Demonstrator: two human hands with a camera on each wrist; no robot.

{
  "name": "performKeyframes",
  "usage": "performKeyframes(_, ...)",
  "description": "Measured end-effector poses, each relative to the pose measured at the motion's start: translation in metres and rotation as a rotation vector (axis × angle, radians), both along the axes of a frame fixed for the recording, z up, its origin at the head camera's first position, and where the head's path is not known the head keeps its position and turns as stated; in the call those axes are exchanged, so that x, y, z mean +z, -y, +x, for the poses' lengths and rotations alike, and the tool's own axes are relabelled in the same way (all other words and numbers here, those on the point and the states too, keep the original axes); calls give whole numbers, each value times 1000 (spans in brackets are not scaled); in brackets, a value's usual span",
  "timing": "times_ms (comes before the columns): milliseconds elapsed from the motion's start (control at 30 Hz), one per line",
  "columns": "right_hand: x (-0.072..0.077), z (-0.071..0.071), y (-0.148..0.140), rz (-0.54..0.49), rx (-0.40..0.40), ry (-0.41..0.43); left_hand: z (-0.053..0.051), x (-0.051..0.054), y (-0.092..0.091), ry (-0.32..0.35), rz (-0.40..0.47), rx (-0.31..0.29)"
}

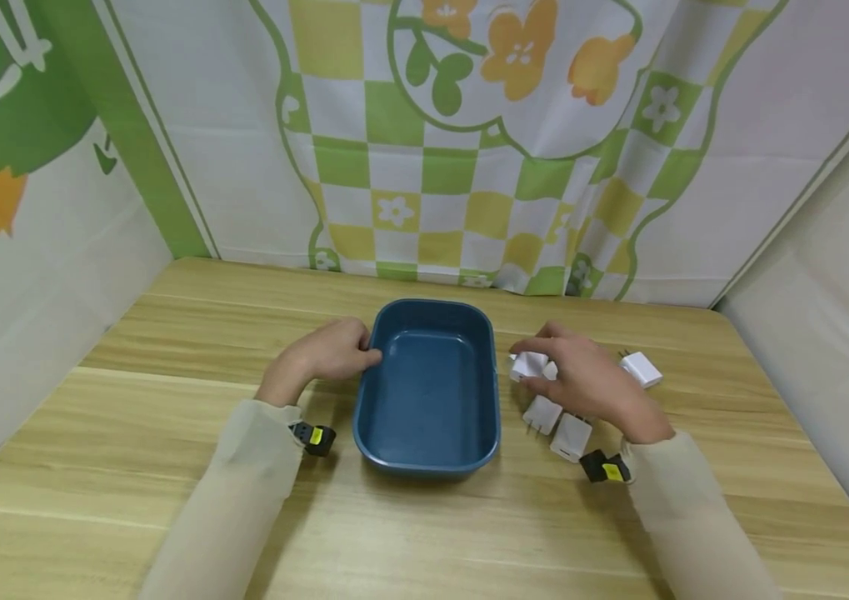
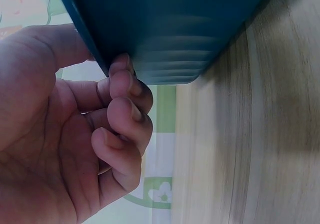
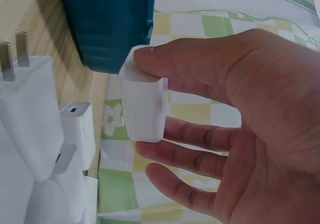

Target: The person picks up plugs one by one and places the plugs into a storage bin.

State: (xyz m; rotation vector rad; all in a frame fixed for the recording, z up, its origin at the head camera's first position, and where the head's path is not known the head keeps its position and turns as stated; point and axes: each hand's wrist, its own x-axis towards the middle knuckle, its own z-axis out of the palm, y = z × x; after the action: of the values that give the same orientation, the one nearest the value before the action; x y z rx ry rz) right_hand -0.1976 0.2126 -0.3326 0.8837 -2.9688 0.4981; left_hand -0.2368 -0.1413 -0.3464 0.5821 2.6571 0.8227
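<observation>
A deep blue plastic bin (image 1: 430,400) with rounded corners stands on the table, its inside bare. My left hand (image 1: 334,348) pinches the bin's left rim between thumb and curled fingers; the left wrist view shows the fingertips against the outer wall (image 2: 165,28). To the right of the bin, my right hand (image 1: 581,375) holds a white charger plug (image 3: 145,98) between thumb and fingers, raised off the table in the right wrist view. Under and beside that hand lie more white chargers, among them one with its prongs toward me (image 1: 542,414) and another (image 1: 571,438) near the wrist.
One more white charger (image 1: 641,369) lies farther right, apart from the group. The wooden table (image 1: 169,467) ends at a patterned curtain (image 1: 439,192) at the back, with fabric walls at both sides. Small black wrist cameras (image 1: 313,437) sit on both sleeves.
</observation>
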Motion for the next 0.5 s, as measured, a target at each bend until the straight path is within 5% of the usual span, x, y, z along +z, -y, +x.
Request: performKeyframes(500,16,8,2,-7,-48,-28,-1,-1,-2,7,3,-6)
